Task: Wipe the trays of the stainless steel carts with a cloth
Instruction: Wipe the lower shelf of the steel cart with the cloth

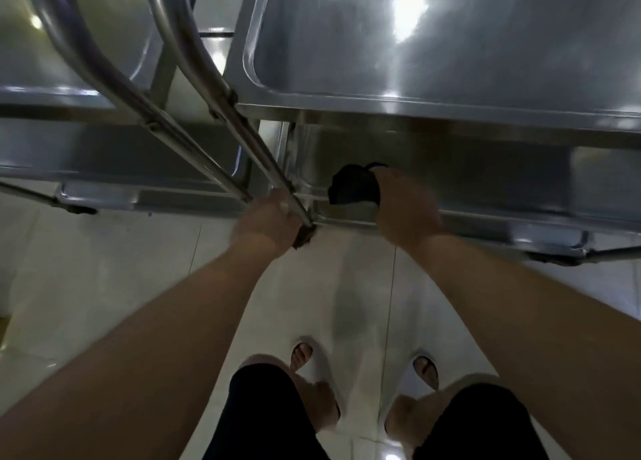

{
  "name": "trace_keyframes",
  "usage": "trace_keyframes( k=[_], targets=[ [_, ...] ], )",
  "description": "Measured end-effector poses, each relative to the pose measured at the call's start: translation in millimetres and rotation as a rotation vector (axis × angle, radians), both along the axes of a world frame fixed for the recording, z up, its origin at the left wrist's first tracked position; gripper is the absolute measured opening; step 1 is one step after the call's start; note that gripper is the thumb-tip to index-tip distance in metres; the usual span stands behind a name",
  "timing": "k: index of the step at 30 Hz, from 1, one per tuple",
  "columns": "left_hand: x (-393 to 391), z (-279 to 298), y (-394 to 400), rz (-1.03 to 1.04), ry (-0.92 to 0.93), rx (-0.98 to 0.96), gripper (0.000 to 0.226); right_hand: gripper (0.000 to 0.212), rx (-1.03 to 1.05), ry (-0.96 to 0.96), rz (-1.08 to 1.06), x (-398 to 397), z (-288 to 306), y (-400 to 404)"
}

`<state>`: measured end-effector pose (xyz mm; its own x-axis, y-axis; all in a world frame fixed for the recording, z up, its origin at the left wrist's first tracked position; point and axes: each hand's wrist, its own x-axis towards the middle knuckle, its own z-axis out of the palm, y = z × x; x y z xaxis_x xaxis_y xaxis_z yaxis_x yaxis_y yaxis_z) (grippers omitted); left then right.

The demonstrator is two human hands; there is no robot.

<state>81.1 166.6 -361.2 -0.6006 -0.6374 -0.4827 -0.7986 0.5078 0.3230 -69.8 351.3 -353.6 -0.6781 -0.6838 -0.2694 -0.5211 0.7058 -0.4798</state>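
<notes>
Head view: pale floor tiles (114, 272) are seen beneath two stainless steel carts. A dark cloth (352, 185) is gripped by the right hand (406, 206) on the lower tray (485, 196), under the top tray (451, 50); a cart leg (256, 151) is clasped by the left hand (265, 222).
</notes>
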Motion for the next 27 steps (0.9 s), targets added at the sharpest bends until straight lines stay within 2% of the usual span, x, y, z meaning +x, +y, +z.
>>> trace_keyframes(
  k=[4,7,12,14,16,19,20,23,25,27],
  targets=[
    [-9.8,-40.3,-24.4,0.144,0.15,-0.045,0.033,0.05,-0.073,0.114,0.031,-24.0,-26.4,-35.8],
    [-18.9,-67.4,-36.5,0.279,0.341,-0.054,0.038,0.051,-0.122,0.247,0.04,-38.1,-42.8,-68.1],
    [-30.2,-101.6,-47.6,0.299,0.686,-0.146,0.017,0.047,-0.341,0.198,0.004,-36.0,-82.2,-118.1],
    [-29.8,-114.4,-50.4,0.262,0.754,-0.228,0.021,0.042,-0.389,0.198,0.053,-28.3,-97.8,-132.5],
    [-29.8,-127.5,-55.5,0.214,0.808,-0.299,0.029,0.046,-0.299,0.163,0.164,-21.0,-115.0,-144.4],
    [-34.0,-134.0,-63.2,0.167,0.906,-0.375,0.037,0.075,0.017,0.015,0.328,-19.6,-128.6,-156.5],
    [-37.3,-132.6,-64.5,0.18,0.947,-0.372,0.035,0.073,0.039,-0.009,0.354,-23.7,-129.6,-159.7],
    [-51.2,-120.9,-60.8,0.346,1.098,-0.16,0.023,0.057,0.001,0.073,0.365,-28.3,-132.5,-161.9],
    [-60.5,-118.0,-57.5,0.46,1.207,0.112,0.022,0.06,0.028,0.124,0.282,-18.9,-141.0,-160.8],
    [-65.4,-120.4,-55.8,0.522,1.238,0.241,0.024,0.065,0.027,0.145,0.259,-10.6,-149.2,-158.9]
  ],
)
